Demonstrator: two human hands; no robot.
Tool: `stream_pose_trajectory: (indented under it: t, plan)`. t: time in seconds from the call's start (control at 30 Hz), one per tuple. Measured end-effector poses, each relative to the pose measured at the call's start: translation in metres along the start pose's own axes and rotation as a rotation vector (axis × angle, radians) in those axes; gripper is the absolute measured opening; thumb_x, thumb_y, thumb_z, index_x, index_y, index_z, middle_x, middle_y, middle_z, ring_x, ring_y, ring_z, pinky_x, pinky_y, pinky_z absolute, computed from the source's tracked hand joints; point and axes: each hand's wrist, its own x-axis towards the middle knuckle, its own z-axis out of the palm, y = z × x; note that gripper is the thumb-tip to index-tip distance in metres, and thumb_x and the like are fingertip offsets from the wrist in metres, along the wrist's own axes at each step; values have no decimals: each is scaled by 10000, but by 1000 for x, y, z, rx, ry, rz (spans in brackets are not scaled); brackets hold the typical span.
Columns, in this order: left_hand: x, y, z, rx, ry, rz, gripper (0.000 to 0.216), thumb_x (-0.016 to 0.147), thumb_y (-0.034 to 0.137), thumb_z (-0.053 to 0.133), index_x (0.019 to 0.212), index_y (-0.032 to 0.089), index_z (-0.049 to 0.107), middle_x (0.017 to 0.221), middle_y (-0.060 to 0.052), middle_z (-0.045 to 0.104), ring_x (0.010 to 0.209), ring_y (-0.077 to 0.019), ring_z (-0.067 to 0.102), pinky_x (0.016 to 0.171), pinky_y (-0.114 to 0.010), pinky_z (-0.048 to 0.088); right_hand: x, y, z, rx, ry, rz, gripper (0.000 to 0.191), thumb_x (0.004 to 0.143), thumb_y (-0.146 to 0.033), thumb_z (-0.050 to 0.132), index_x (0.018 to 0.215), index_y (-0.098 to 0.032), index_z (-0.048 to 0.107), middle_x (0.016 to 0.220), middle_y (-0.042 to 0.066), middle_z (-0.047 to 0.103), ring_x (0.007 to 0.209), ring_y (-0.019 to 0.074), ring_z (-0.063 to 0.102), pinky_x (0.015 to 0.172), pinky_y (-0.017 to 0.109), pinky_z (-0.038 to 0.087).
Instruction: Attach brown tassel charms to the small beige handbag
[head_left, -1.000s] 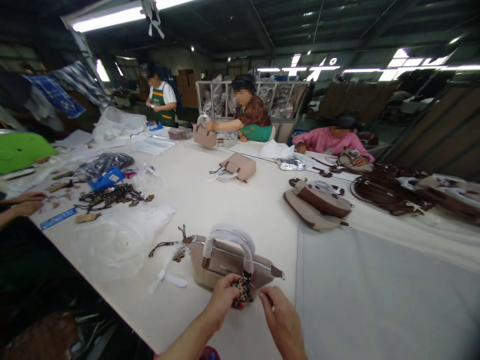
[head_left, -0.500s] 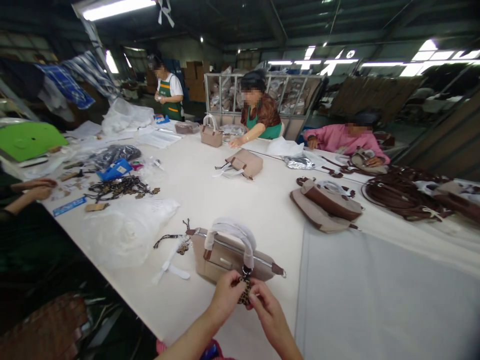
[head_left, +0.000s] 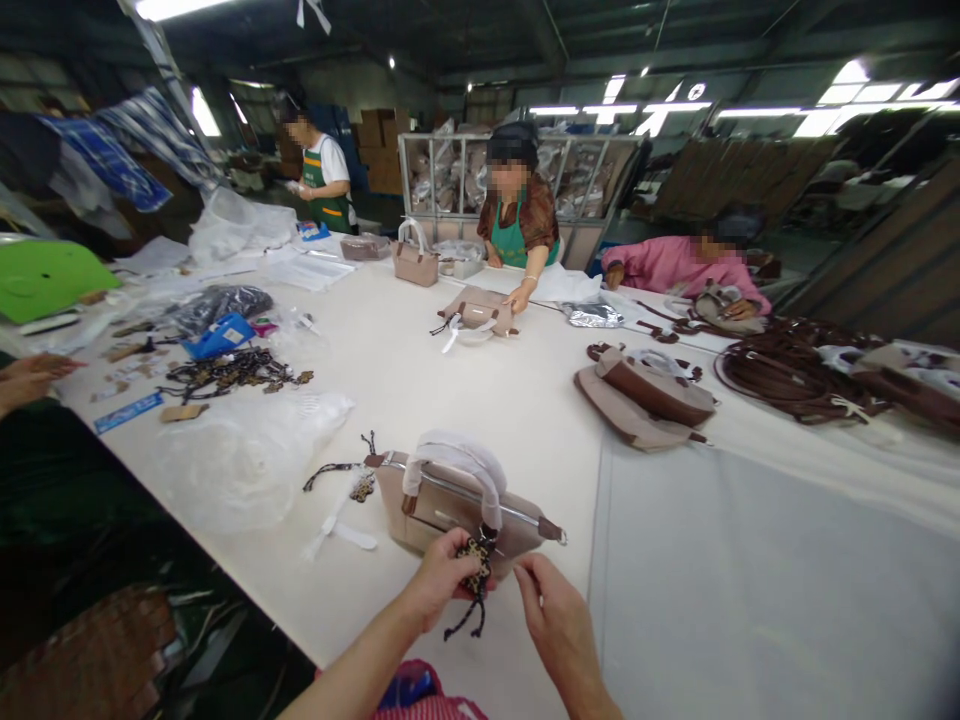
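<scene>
While left hand (head_left: 439,580) grip pinches leopard charm (head_left: 475,577) at beige handbag (head_left: 450,505), right hand (head_left: 559,625) loosely open, empty

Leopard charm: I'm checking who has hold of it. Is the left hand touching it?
Touching. The head view shows the left hand with its fingers closed on the leopard charm, beside the beige handbag.

Beige handbag (head_left: 439,510), white-wrapped handles (head_left: 454,462); leopard-print charm (head_left: 475,577), dark cord; white table (head_left: 465,400).

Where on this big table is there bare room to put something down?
Bare room: the pale grey cloth sheet right of the beige handbag with white-wrapped handles, and the white tabletop beyond it. Crowded: the left edge with dark leopard-print charms and clear plastic bags.
</scene>
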Motion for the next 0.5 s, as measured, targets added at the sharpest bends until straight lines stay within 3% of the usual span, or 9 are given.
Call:
stream_pose_trajectory:
  t: [0.23, 0.5]
  plan:
    - [-1, -7, -6, 36, -63, 31, 268, 573, 244, 626, 796, 193, 485, 761, -3, 708, 743, -187, 686, 658, -290, 480, 6, -5, 1, -291, 55, -201, 326, 995, -311, 309, 784, -223, 541, 648, -7, 614, 562, 160, 614, 531, 272, 365]
    - [0, -10, -7, 24, -28, 70, 311, 564, 207, 638, 860, 184, 545, 749, 8, 694, 687, -153, 632, 616, -261, 439, 7, -6, 6, -365, 54, -224, 344, 1004, -310, 292, 774, -226, 533, 656, -7, 624, 559, 158, 622, 526, 276, 352]
